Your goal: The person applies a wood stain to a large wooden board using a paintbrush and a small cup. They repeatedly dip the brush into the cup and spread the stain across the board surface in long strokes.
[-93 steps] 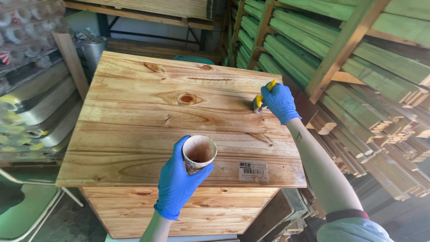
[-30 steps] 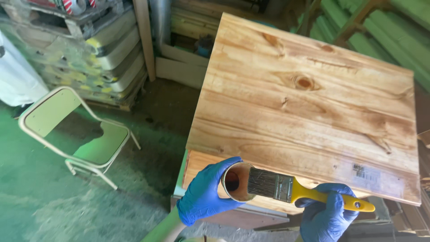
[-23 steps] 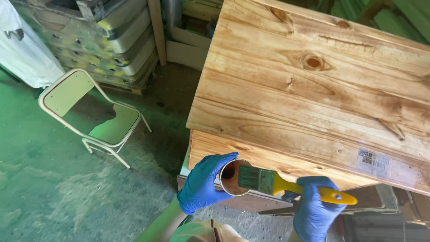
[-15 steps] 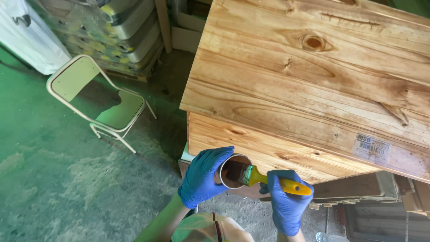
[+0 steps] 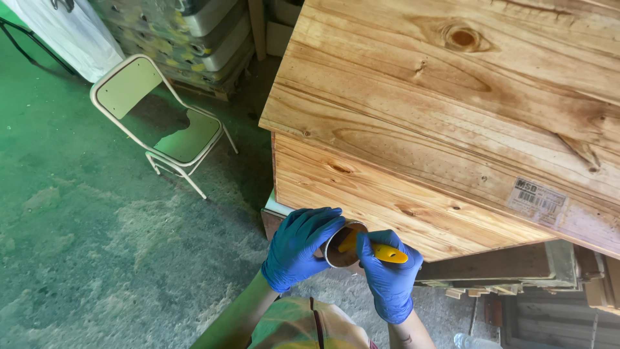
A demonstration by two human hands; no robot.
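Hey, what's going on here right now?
A person in blue gloves stands at a big pine box. The left hand holds a small cup tilted on its side, and the right hand has a yellow-handled brush pushed down into it, bristles hidden inside. Both hands are low in front of the box's side. A folding chair stands on the floor to the left.
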